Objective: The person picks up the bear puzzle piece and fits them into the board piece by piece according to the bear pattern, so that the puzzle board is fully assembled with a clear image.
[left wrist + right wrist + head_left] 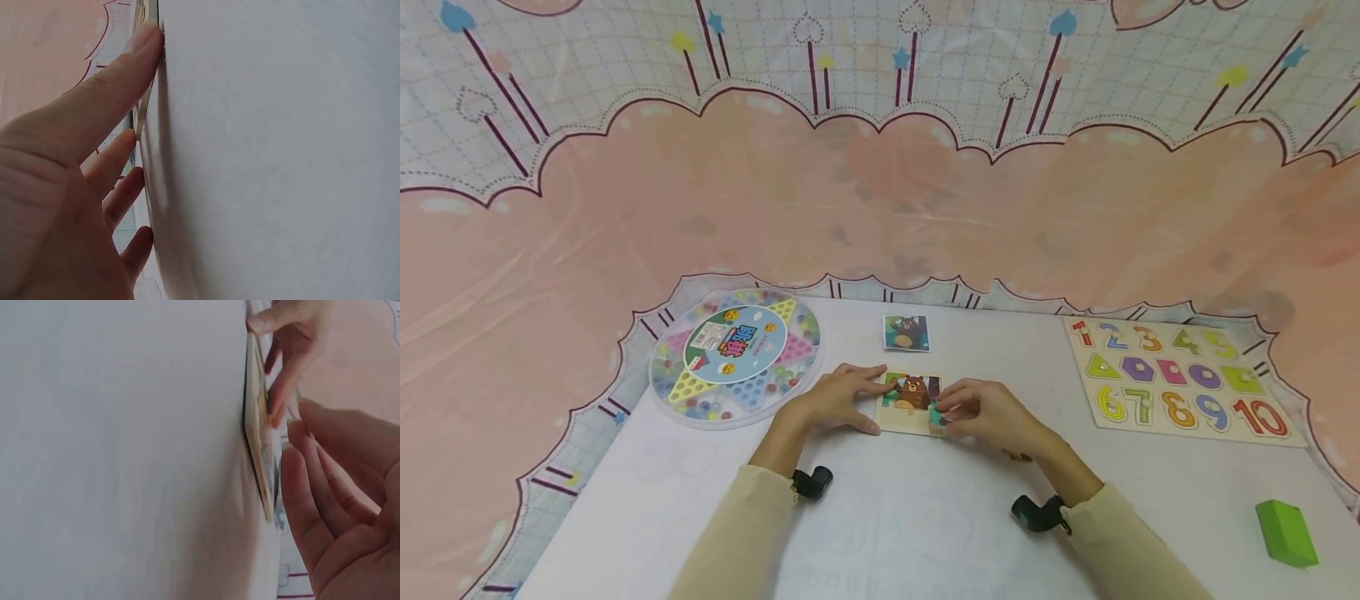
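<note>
A small wooden puzzle board (904, 422) with a brown bear picture lies on the white table, its lower strip bare wood. My left hand (835, 400) rests at its left side, thumb against the near left corner and index finger over the upper left of the picture. Those fingers are spread and fairly straight; the left wrist view shows the thumb (128, 72) on the board's edge. At the board's right side, my right hand (988, 415) pinches a teal puzzle piece (936, 417) over the lower right corner. In the right wrist view, its fingers hide that piece.
Behind the board lies a bear picture card (906, 333). A round marble game case (737, 410) is at the left, and a number-and-shape board (1157, 396) at the right. A green block (1285, 533) sits near the right front. A patterned curtain (880, 217) hangs behind.
</note>
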